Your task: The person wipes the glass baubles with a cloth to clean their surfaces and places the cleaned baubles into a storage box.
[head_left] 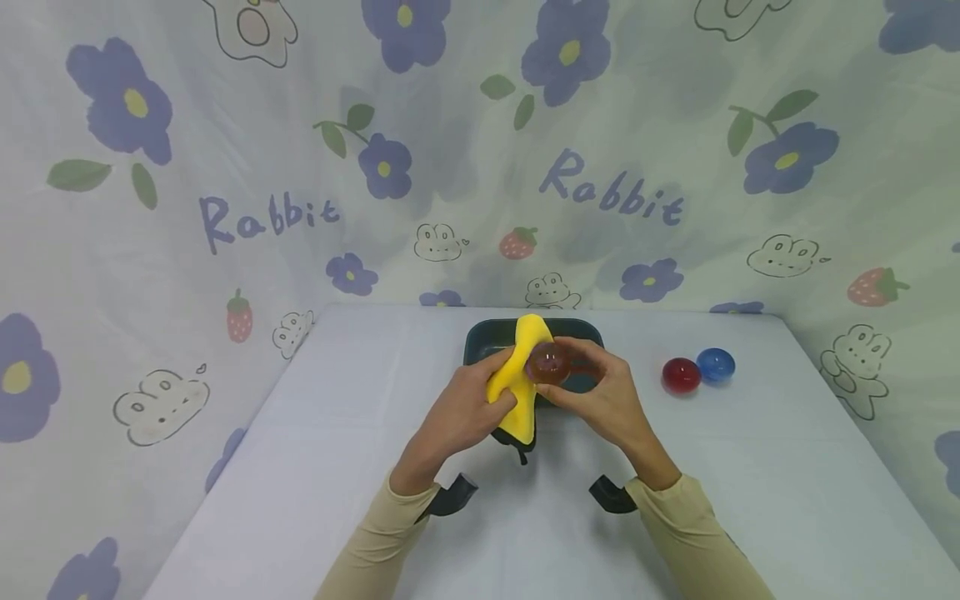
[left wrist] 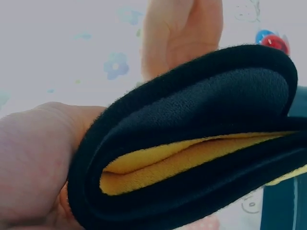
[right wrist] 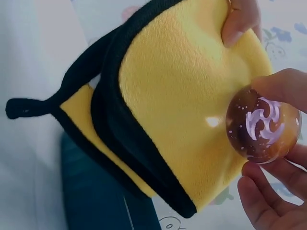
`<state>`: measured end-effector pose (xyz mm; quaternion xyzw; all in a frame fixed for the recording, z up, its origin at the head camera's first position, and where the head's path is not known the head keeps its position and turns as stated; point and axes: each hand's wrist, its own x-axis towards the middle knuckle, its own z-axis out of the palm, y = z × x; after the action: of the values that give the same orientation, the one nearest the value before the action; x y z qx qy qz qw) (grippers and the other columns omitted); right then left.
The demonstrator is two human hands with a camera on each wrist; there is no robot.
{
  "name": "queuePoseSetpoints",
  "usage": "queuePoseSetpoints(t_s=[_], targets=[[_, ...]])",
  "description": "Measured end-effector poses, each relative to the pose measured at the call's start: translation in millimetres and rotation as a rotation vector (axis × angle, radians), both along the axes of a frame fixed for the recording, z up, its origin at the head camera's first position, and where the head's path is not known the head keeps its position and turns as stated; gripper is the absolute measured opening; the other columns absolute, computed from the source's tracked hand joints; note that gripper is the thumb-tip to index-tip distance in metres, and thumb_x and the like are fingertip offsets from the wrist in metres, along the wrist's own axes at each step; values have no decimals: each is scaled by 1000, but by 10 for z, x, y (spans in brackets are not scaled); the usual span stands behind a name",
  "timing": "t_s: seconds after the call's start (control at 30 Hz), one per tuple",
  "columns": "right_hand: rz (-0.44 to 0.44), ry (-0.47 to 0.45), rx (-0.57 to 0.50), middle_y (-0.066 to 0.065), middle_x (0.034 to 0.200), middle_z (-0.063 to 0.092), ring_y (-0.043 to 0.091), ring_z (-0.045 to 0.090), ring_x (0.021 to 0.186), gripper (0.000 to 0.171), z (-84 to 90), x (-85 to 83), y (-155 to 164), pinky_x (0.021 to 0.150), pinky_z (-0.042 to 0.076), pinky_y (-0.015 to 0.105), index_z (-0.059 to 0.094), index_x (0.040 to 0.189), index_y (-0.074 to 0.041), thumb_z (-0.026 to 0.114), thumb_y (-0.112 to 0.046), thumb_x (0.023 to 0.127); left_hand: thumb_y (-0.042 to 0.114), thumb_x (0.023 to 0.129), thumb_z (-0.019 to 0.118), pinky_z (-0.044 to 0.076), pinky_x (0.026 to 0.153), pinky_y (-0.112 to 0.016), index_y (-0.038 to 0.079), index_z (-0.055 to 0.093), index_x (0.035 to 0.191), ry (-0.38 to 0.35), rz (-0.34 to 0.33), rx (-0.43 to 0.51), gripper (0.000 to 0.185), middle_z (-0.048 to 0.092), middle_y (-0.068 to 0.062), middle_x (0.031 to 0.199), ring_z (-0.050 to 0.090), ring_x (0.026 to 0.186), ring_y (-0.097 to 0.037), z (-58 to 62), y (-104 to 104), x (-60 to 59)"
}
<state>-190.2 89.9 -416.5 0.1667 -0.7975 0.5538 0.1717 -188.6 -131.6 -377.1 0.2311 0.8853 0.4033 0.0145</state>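
My left hand [head_left: 465, 408] grips a folded yellow cloth with black edging [head_left: 517, 392] and holds it up over the table. My right hand [head_left: 600, 392] pinches a clear brownish ball [head_left: 547, 363] between thumb and fingers and holds it against the cloth. In the right wrist view the ball [right wrist: 263, 123] shows white swirls inside and touches the yellow face of the cloth [right wrist: 177, 110]. The left wrist view is filled by the cloth's folded black edge [left wrist: 192, 158], held in my left hand [left wrist: 38, 158]. A dark tray [head_left: 487, 337] sits just behind the hands.
A red ball [head_left: 681, 376] and a blue ball [head_left: 716, 364] lie side by side on the white table [head_left: 300, 467] to the right of my hands. Flower-and-rabbit printed fabric walls [head_left: 225, 167] close in the back and both sides.
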Motion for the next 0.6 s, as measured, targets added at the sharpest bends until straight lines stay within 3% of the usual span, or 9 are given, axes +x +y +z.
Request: queuePoseSetpoints(t_s=[0.2,0.43,0.6], targets=[[13,-39,-1,9,124,72,24,71,107,63,-12,-8,13,93,58,27,64,136,-9,89,-14,78,10,88,60,51,67,-24,9,51,152,25,16,10,64,67,-7,107,57,79,-15,8,1,14],[5,-95,48,13,129,69,31,72,109,63,-24,-15,4,97,59,48,63,137,-6,87,-18,80,11,90,60,51,67,-24,11,55,150,40,21,60,60,68,-7,108,57,80,-16,3,-12,16],[3,-117,88,14,129,69,29,72,105,64,-29,-6,-7,96,60,45,63,137,-6,88,-21,80,11,91,62,53,70,-23,13,58,148,47,28,96,57,69,-9,112,58,81,-17,-5,-11,28]])
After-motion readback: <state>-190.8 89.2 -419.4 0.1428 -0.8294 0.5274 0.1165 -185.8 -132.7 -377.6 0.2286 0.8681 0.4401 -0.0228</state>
